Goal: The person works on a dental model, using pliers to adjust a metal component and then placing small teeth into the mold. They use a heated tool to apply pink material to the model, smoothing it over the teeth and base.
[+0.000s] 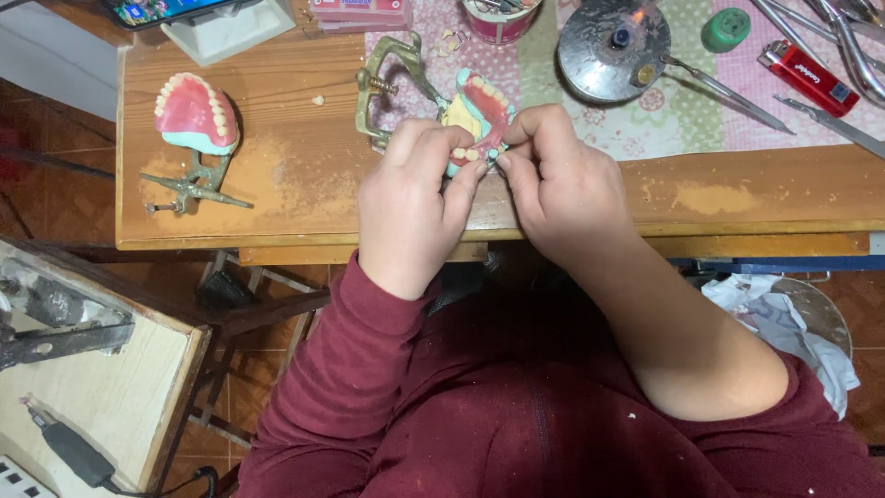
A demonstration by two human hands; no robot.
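1. Wooden bench (277, 175), dusty, patterned cloth at 1 o'clock.
2. Left hand (410, 207) and right hand (558, 180) both pinch the denture model (479, 115) at bench centre; looks rigid, brittle wax, best held by its base.
3. Second denture cast (195, 115) at 9 o'clock.
4. Lit burner (613, 51) at 1 o'clock, close: heat hazard.
5. Red lighter (809, 78) at 2 o'clock.

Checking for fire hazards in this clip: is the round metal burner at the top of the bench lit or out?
Lit. A small orange flame shows at the wick of the burner, beyond both hands.
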